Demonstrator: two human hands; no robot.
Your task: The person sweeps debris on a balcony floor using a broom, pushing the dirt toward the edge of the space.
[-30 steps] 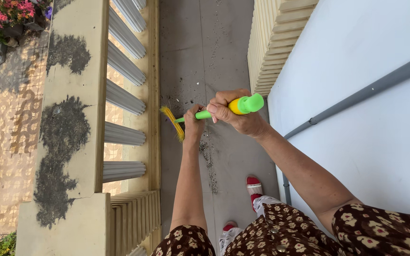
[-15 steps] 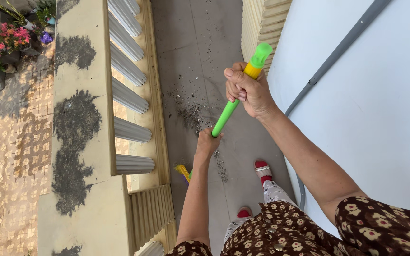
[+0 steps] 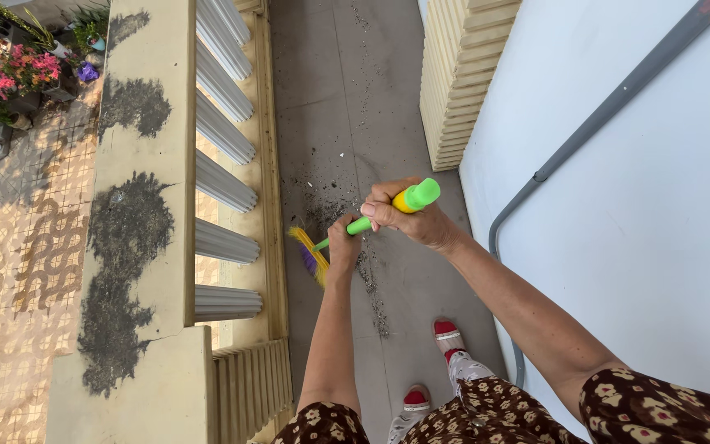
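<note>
A sweeping stroke is judged under way: the broom (image 3: 353,225) is gripped by both hands, right hand (image 3: 408,215) closed near its top, left hand (image 3: 343,247) lower, bristles by the left railing (image 3: 228,189). The dirt (image 3: 338,201) beyond calls for another pass.

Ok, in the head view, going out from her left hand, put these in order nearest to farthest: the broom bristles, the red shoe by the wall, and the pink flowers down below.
1. Broom bristles: just left of the left hand, by the railing.
2. Red shoe: lower right, on the floor near the wall.
3. Pink flowers: far upper left, beyond the railing.
</note>
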